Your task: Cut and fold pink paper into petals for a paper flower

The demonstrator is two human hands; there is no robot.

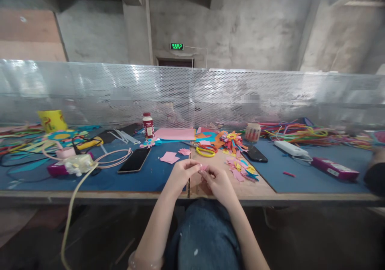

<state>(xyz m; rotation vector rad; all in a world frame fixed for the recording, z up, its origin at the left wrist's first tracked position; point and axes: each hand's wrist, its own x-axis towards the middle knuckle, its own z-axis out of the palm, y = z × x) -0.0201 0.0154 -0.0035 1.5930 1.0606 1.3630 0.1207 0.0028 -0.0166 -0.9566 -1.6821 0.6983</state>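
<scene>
Between my two hands, just over the front of the table, is a small piece of pink paper. The fingertips of my left hand pinch it from one side, and my right hand pinches it from the other. Fingers cover most of the piece. Beyond my left hand lie pink paper squares and a pink paper flower shape. Yellow-handled scissors rest behind my hands. To the right of my right hand is a heap of pink, yellow and blue paper scraps.
A black phone lies left, near a power strip with cables. Behind stand a red-capped bottle and a colourful paper flower. Another phone, a white power strip and a purple box lie right. A perforated metal screen closes the back.
</scene>
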